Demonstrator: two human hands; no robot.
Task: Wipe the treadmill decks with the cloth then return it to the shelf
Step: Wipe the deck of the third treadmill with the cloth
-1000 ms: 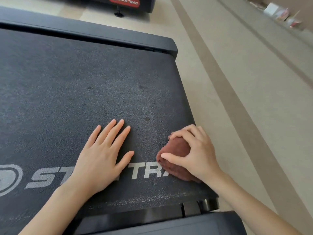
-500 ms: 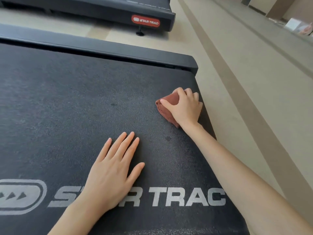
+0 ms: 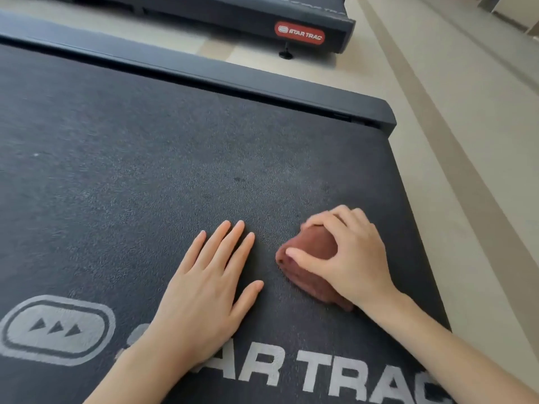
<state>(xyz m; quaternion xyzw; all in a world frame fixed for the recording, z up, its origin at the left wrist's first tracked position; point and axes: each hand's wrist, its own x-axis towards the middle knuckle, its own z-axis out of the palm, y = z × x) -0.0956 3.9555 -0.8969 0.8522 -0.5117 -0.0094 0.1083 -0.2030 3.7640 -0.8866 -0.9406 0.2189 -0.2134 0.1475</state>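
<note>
Maroon cloth (image 3: 313, 258), bunched on deck (image 3: 145, 170); right fingers (image 3: 329, 221) curled round it, left fingers (image 3: 221, 243) flat.

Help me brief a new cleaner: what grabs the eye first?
On a dark treadmill deck, the right hand grips a bunched reddish-brown cloth near the right edge; the left hand lies flat beside it. White STAR TRAC lettering runs across the near end, and a red badge marks a second treadmill beyond.
</note>
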